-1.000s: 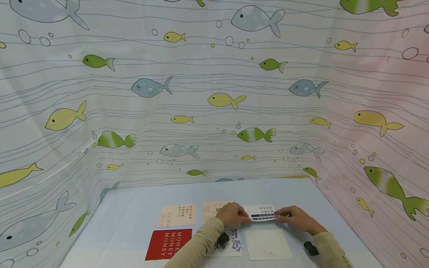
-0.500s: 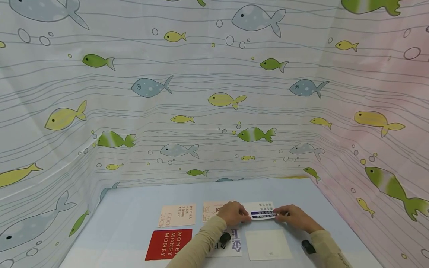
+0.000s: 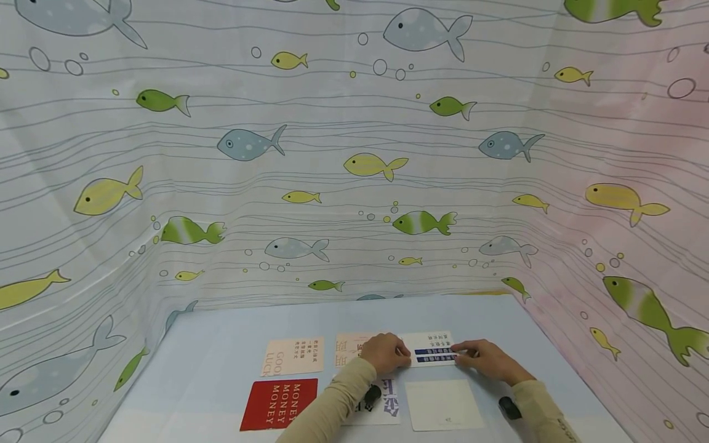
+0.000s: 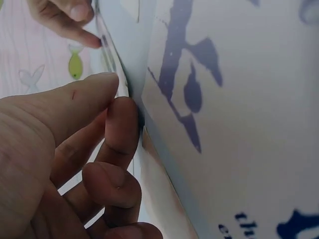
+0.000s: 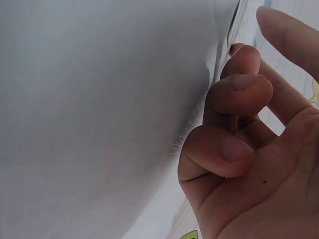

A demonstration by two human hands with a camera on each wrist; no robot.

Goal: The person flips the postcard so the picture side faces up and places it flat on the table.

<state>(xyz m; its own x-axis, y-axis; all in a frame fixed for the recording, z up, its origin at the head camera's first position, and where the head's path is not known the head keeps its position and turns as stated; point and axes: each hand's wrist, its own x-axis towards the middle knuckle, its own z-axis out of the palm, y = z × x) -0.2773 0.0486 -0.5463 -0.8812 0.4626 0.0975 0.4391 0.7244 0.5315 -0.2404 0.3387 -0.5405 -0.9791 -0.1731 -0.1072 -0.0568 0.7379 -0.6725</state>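
Note:
A white card with dark blue bands of print lies at the back right of the group, between both hands. At its near left corner, my left hand pinches the edge with thumb and index finger; its other fingers are curled, as the left wrist view shows. My right hand is at the card's right edge, fingertips touching it. In the right wrist view its thumb stands apart from the bent fingers.
Other cards lie in two rows: a pink one, a partly covered beige one, a red one, a white one with purple print, under the left forearm, and a cream one. Fish-patterned curtains surround the table.
The card's near edge, raised and bowed a second ago, has come down, and the card now lies flat. Both hands have shifted only slightly; the right thumb and fingers have spread a little.

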